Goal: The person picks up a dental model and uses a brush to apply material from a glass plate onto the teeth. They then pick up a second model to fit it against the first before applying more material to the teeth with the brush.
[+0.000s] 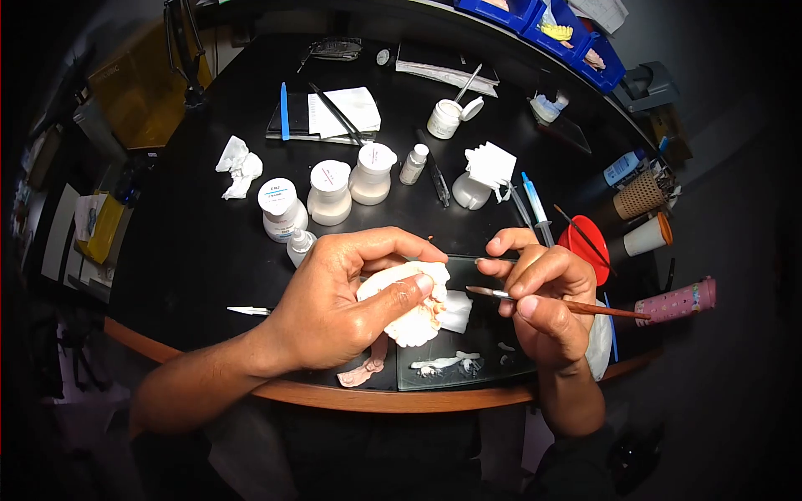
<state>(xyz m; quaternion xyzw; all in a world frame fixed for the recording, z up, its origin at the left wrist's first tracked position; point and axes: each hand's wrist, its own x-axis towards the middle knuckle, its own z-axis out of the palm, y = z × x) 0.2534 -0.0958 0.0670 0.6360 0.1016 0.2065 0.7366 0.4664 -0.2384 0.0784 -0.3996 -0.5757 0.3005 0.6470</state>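
My left hand (334,305) is closed around a pale dental cast (411,327), thumb laid across its top. A slim paintbrush (585,308) with a reddish-brown handle is pinched in my right hand (547,292). Its pointed tip faces left, a short gap from the cast. Below both hands lies a dark glass slab (493,382) bearing white smears of paste (447,364). A folded white tissue (454,311) rests on the slab just right of the cast. Part of the cast is hidden by my fingers.
Several lidded powder jars (330,194) stand beyond my left hand, with a small bottle (413,164) nearby. A red dish (583,250) sits behind my right hand; a pink cylinder (677,301) is farther right. Crumpled tissue (240,167) lies left, an open jar (444,119) behind.
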